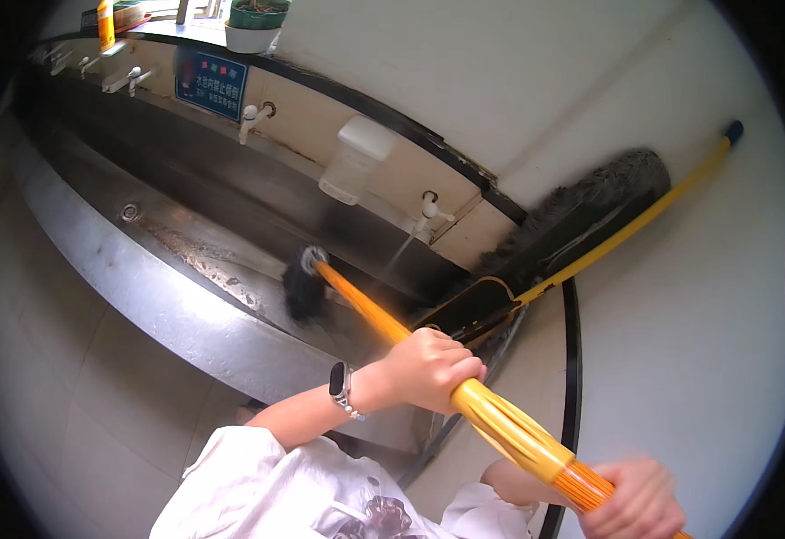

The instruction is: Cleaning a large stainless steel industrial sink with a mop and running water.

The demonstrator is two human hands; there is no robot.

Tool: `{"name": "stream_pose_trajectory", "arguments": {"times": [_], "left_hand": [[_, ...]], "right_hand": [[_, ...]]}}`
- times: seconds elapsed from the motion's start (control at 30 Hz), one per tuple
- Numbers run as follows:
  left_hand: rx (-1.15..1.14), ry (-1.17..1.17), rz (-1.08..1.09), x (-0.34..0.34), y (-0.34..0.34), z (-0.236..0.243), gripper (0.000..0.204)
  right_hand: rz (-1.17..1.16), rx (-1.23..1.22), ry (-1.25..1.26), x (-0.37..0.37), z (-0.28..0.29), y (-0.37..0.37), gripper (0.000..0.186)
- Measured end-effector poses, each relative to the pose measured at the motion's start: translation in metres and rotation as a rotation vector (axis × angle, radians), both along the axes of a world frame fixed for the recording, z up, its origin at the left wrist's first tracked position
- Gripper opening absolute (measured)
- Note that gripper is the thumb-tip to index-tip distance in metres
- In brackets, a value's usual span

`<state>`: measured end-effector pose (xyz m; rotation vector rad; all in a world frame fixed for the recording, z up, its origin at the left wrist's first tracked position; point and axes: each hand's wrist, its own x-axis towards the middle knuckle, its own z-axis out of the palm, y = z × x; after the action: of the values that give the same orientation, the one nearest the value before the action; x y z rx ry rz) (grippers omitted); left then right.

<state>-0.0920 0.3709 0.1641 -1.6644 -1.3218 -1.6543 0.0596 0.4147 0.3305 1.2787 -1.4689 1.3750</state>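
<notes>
A self-wringing mop (511, 429) held in both hands above a stainless-steel trough sink (186, 328), seen from overhead. The mop runs diagonally from the lower right of the frame to the center, where its dark mop head (301, 292) lies within the trough; whether the strands touch the bottom cannot be told. The left hand (433, 370), just below center, has its grip closed firmly around the orange shaft at the upper end of the fluted yellow sleeve, its fingers curled round; a smartwatch (338, 382) with a dark face encircles the wrist. The right hand (633, 501), slightly blurred at the lower right, has its grip wrapped around the orange shaft beyond the sleeve's other end. Right of the mop head, a white tap (428, 216) releases a thin stream of water (401, 251) into the trough. A white plastic container (356, 157) is set against the tiled wall, upper center; to its left are another tap (253, 121) and a blue sign (212, 83). A potted plant (256, 27) stands on the ledge at the top. At the upper right, a grey fluffy duster (608, 184) lies alongside a long yellow pole (626, 234).
</notes>
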Motion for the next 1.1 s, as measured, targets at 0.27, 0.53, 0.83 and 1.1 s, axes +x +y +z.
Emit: {"name": "stream_pose_trajectory", "arguments": {"times": [0.27, 0.53, 0.83, 1.1], "left_hand": [[-0.001, 0.009, 0.014, 0.004, 0.031, -0.007, 0.016], [-0.416, -0.33, -0.08, 0.007, 0.099, -0.126, 0.015], [-0.45, -0.731, -0.174, 0.042, 0.11, -0.189, 0.018], [-0.519, -0.653, -0.173, 0.051, 0.085, -0.211, 0.023]], "right_hand": [[-0.248, 0.052, -0.172, 0.037, -0.007, 0.026, 0.027], [-0.571, -0.357, -0.565, -0.001, -0.122, 0.074, 0.02], [-0.725, -0.197, -0.771, -0.001, -0.168, 0.087, 0.023], [-0.445, 0.173, -0.702, 0.008, -0.133, 0.06, 0.024]]}}
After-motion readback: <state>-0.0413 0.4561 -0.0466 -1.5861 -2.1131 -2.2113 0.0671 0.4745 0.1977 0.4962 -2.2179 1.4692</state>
